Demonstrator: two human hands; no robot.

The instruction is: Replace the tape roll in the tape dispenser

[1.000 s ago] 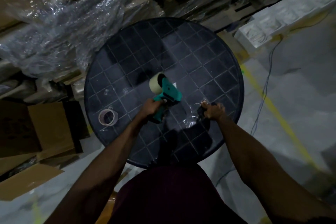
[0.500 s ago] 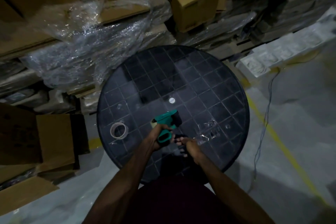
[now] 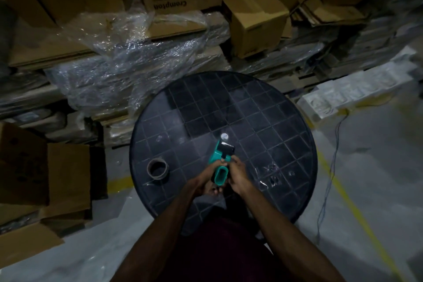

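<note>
A teal tape dispenser [image 3: 220, 160] is held over the near part of a round black gridded table [image 3: 251, 107], its handle end toward me and its black head pointing away. My left hand [image 3: 206, 178] grips the handle from the left. My right hand [image 3: 238, 175] closes on it from the right. Whether a roll sits in the dispenser is hidden. A brown cardboard tape core [image 3: 157, 168] lies flat on the table's left edge, apart from both hands.
Crumpled clear tape or film [image 3: 269, 173] lies on the table right of my hands. Cardboard boxes [image 3: 254, 18] and plastic-wrapped stacks [image 3: 128, 62] crowd the far side and left. A cable [image 3: 329, 174] and a yellow floor line [image 3: 357, 210] run at right.
My right hand left the clear film on the table and came over to the dispenser. The dispenser turned so its handle end faces me. The camera tilted up.
</note>
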